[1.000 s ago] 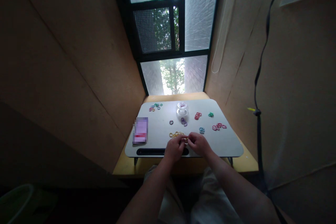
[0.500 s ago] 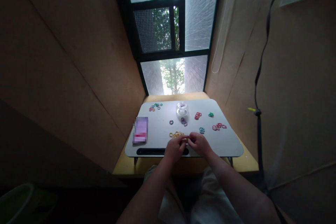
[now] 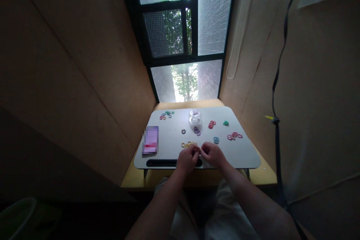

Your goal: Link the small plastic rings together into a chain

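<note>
Bare left hand (image 3: 187, 158) and right hand (image 3: 213, 154) — apparently pinching one thin yellow ring (image 3: 200, 150) — could slip, scattering loose yellow rings (image 3: 188, 144) nearby.

Anything between the fingers (image 3: 206, 150) — too small to tell; green container (image 3: 32, 207) — cut off left.

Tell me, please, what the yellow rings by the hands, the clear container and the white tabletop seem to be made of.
Yellow rings: possibly rubber or fabric, as small, thin loops; finish too small to tell.
Clear container: glass or plastic, glossy, being see-through with bright highlights; which one stays open.
White tabletop: perhaps laminate, smooth, evenly pale.
</note>
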Tool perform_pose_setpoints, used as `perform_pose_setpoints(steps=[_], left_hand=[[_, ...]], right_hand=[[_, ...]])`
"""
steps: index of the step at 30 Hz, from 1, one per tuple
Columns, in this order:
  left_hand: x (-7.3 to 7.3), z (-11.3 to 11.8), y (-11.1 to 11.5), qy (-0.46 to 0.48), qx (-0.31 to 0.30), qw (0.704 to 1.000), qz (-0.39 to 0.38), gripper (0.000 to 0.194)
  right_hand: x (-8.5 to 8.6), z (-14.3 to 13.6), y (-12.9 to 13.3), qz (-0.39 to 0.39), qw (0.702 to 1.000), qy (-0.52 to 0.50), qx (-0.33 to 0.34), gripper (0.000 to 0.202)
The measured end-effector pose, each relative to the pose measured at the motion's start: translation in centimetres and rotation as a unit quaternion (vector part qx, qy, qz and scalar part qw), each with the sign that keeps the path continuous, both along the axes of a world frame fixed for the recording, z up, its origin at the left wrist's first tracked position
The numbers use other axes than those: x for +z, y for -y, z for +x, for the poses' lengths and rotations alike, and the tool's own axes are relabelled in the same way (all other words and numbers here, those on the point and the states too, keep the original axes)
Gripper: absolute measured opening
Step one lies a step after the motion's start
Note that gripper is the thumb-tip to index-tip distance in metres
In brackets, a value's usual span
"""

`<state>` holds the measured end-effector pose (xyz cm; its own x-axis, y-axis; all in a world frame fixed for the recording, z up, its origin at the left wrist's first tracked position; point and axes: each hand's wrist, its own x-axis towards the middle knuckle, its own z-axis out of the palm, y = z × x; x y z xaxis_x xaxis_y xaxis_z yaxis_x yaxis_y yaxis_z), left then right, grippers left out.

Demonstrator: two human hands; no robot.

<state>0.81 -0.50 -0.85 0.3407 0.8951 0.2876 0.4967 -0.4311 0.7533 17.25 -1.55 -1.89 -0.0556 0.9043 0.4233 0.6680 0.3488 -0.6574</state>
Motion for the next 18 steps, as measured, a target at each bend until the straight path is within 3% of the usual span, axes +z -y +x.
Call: perform_pose_setpoints(steps=[18], left_hand=[[0.34, 0.17, 0.29, -0.046, 0.015, 0.999, 0.005, 0.009]], right_hand=[[0.21, 0.01, 0.10, -0.007, 1.000, -0.003, 0.011, 0.009]])
